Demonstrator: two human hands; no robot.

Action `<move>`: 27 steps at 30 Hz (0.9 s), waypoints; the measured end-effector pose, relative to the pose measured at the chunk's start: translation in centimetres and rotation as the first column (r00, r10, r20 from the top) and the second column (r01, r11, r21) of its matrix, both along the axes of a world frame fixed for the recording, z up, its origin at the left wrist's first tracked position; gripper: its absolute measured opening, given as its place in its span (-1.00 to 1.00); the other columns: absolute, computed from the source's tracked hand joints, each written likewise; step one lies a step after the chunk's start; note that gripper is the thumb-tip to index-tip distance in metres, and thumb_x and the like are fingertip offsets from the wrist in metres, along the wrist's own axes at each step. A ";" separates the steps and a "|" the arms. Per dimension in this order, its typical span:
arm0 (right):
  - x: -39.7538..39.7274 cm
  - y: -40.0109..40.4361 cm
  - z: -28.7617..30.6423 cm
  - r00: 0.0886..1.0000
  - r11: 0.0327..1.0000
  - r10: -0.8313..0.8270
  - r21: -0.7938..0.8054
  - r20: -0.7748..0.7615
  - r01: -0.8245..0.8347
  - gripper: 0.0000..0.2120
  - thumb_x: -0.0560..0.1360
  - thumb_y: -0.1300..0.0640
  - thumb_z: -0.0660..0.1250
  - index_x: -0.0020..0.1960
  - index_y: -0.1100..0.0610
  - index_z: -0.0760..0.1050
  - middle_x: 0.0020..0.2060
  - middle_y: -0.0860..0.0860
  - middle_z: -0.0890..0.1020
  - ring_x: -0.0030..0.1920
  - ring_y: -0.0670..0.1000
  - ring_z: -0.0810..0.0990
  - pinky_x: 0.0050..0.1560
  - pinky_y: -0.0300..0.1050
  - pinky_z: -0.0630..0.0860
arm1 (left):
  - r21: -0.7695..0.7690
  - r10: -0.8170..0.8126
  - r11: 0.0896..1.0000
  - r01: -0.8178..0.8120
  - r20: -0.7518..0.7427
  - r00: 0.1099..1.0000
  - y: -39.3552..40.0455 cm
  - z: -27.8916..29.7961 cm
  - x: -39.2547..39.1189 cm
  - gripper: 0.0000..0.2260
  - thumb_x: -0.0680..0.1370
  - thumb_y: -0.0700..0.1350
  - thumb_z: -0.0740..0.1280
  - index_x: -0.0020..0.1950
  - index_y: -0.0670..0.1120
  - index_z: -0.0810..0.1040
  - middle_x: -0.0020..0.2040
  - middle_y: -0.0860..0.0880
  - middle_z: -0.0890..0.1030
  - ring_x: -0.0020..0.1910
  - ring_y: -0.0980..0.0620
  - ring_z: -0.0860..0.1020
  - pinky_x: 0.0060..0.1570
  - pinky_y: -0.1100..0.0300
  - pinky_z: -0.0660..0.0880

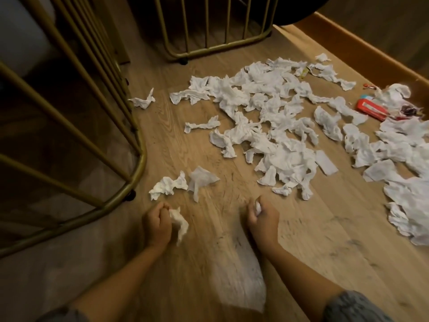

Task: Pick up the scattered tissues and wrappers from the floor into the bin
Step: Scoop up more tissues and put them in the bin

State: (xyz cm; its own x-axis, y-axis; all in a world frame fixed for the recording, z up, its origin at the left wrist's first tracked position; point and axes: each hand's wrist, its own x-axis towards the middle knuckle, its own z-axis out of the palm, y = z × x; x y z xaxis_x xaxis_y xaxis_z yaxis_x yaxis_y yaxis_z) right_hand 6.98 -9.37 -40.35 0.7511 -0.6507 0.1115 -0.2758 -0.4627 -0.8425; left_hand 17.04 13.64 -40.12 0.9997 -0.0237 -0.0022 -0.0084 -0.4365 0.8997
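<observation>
Several crumpled white tissues lie scattered over the wooden floor, thickest in the middle and at the right. My left hand grips a white tissue that hangs out of its fist. My right hand is curled round a small wad of tissue, and a larger blurred white tissue hangs below it. Two loose tissues lie just ahead of my left hand. A red wrapper and a small yellow wrapper lie at the far right. No bin is visible.
A gold metal frame with bars curves along the left. A second gold barred frame stands at the back. A wooden skirting board runs along the far right edge. A round dark shape sits at the top.
</observation>
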 end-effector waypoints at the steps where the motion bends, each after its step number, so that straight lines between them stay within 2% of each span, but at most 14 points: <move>1: 1.2 0.1 0.8 1.000 1.000 -0.012 0.017 0.006 0.012 -0.80 0.57 0.15 0.26 -0.21 0.15 0.35 -0.37 0.00 0.43 -0.38 -0.11 0.36 -0.33 -0.13 0.31 | -0.008 0.026 1.000 -0.026 0.038 0.999 -0.2 0.8 1.1 -0.73 0.53 -0.16 0.18 -0.39 -0.04 0.40 -0.44 -0.10 0.47 -0.43 -0.01 0.42 -0.37 0.14 0.36; 4: 5.5 1.3 2.8 0.996 0.995 0.091 0.037 -0.015 -0.090 -0.86 0.58 0.05 0.28 0.06 0.07 0.37 -0.22 -0.19 0.47 -0.27 -0.20 0.46 -0.29 -0.29 0.37 | 0.132 0.014 0.991 -0.035 0.163 0.987 -1.6 2.2 4.9 -0.63 0.47 0.15 0.30 -0.42 -0.05 0.37 -0.37 -0.03 0.43 -0.38 0.04 0.38 -0.37 0.19 0.34; 7: 9.9 2.8 3.1 0.955 0.958 0.283 -0.024 -0.088 -0.286 -0.71 0.57 0.13 0.25 0.29 0.05 0.39 0.10 -0.06 0.52 0.06 -0.09 0.51 -0.01 -0.21 0.42 | 0.361 -0.091 0.931 0.048 0.102 0.991 -2.7 0.1 7.5 -0.64 0.37 0.10 0.50 -0.23 -0.19 0.54 0.01 -0.09 0.50 -0.10 0.13 0.37 -0.11 0.37 0.34; 9: 12.1 4.0 2.2 0.880 0.894 0.415 -0.077 -0.230 -0.441 -0.57 0.54 0.17 0.23 0.40 0.02 0.33 0.37 0.09 0.35 0.36 0.13 0.35 0.28 0.00 0.35 | 0.412 -0.153 0.902 0.130 0.024 0.988 -2.3 -1.6 7.7 -0.69 0.42 0.02 0.48 -0.03 -0.20 0.57 0.24 -0.12 0.47 0.10 0.16 0.35 0.14 0.45 0.25; 11: 12.5 5.2 1.0 0.750 0.800 0.501 -0.100 -0.431 -0.592 -0.47 0.57 0.05 0.20 0.51 -0.06 0.16 0.56 0.10 0.02 0.54 0.20 -0.06 0.48 0.24 -0.04 | 0.471 -0.264 0.860 0.195 0.084 0.961 -1.2 -2.9 6.4 -0.80 0.47 0.01 0.39 -0.13 -0.11 0.53 0.24 -0.14 0.51 0.22 -0.05 0.44 0.30 0.07 0.33; 13: 11.2 5.7 -0.4 0.622 0.686 0.578 -0.098 -0.528 -0.721 -0.45 0.62 0.00 0.11 0.56 -0.04 0.03 0.57 0.07 -0.18 0.53 0.16 -0.30 0.47 0.25 -0.29 | 0.479 -0.334 0.848 0.226 0.153 0.930 0.1 -3.5 4.8 -0.88 0.48 -0.01 0.36 -0.14 -0.02 0.46 0.02 -0.10 0.58 0.08 -0.09 0.53 0.17 -0.11 0.44; 14: 10.1 5.7 -0.7 0.599 0.660 0.618 -0.077 -0.510 -0.747 -0.45 0.63 0.04 0.12 0.57 0.02 0.03 0.57 0.05 -0.17 0.53 0.14 -0.29 0.50 0.20 -0.26 | 0.450 -0.341 0.858 0.247 0.142 0.929 0.5 -3.5 4.1 -0.88 0.48 -0.06 0.40 -0.08 0.00 0.47 -0.04 -0.05 0.57 0.00 -0.04 0.54 0.10 -0.07 0.49; 16: 7.7 5.1 -1.0 0.644 0.680 0.669 -0.044 -0.371 -0.732 -0.55 0.60 0.17 0.20 0.47 0.15 0.25 0.55 0.06 0.09 0.54 0.10 0.01 0.53 0.00 0.01 | 0.381 -0.298 0.892 0.244 0.089 0.950 1.0 -3.0 3.1 -0.77 0.47 -0.10 0.45 0.05 0.01 0.47 -0.01 0.06 0.55 -0.01 0.05 0.54 0.03 0.14 0.50; 18: 6.1 4.4 -0.4 0.694 0.705 0.668 -0.071 -0.269 -0.706 -0.76 0.58 0.17 0.24 0.24 0.16 0.43 0.37 0.11 0.40 0.35 0.08 0.36 0.30 -0.22 0.26 | 0.324 -0.245 0.918 0.231 0.003 0.970 1.2 -2.5 3.5 -0.74 0.50 -0.01 0.40 0.15 0.03 0.46 0.05 0.11 0.55 0.03 0.14 0.54 0.03 0.31 0.45; 20: 5.7 3.7 1.0 0.736 0.750 0.634 -0.044 -0.236 -0.660 -0.85 0.57 0.15 0.24 0.13 0.06 0.42 0.18 0.05 0.50 0.10 0.01 0.46 0.09 -0.18 0.37 | 0.328 -0.289 0.900 0.288 -0.049 0.956 0.9 -1.1 4.5 -0.71 0.54 0.02 0.33 0.25 0.01 0.49 0.11 0.07 0.58 0.07 0.12 0.58 0.03 0.47 0.41; 21: 6.1 3.3 2.1 0.750 0.770 0.617 -0.015 -0.238 -0.638 -0.85 0.57 0.15 0.23 0.13 0.02 0.38 0.15 0.02 0.50 0.05 -0.02 0.45 0.07 -0.12 0.43 | 0.287 -0.309 0.906 0.311 -0.053 0.950 0.3 -0.1 5.0 -0.76 0.54 -0.03 0.34 0.19 -0.01 0.55 0.07 0.05 0.61 0.03 0.08 0.60 -0.01 0.48 0.45; 23: 7.7 2.0 4.1 0.782 0.798 0.576 -0.041 -0.239 -0.601 -0.77 0.57 0.15 0.24 0.20 0.00 0.35 0.16 0.01 0.49 0.05 -0.03 0.47 0.10 -0.05 0.49 | 0.300 -0.318 0.909 0.289 0.050 0.947 -1.5 3.1 6.0 -0.92 0.50 -0.06 0.41 -0.12 -0.05 0.64 -0.14 0.01 0.65 -0.16 0.08 0.60 -0.11 0.23 0.56; 25: 9.9 0.3 6.8 0.811 0.794 0.548 -0.179 -0.207 -0.582 -0.74 0.56 0.11 0.29 0.23 0.06 0.39 0.15 0.04 0.51 0.05 0.00 0.51 0.06 -0.10 0.49 | 0.346 -0.246 0.921 0.178 0.163 0.956 -3.9 7.2 7.0 -0.74 0.43 0.07 0.47 -0.30 -0.07 0.55 -0.28 0.01 0.57 -0.27 0.10 0.53 -0.25 0.17 0.51; 27: 11.9 -1.5 10.2 0.829 0.759 0.530 -0.334 -0.181 -0.558 -0.73 0.55 -0.04 0.30 0.09 0.16 0.48 -0.01 0.09 0.55 -0.09 0.03 0.53 -0.17 -0.14 0.41 | 0.378 -0.236 0.918 0.118 0.284 0.929 -6.4 11.0 8.4 -0.68 0.37 0.11 0.51 -0.29 -0.11 0.55 -0.18 -0.01 0.54 -0.23 0.10 0.49 -0.25 0.26 0.41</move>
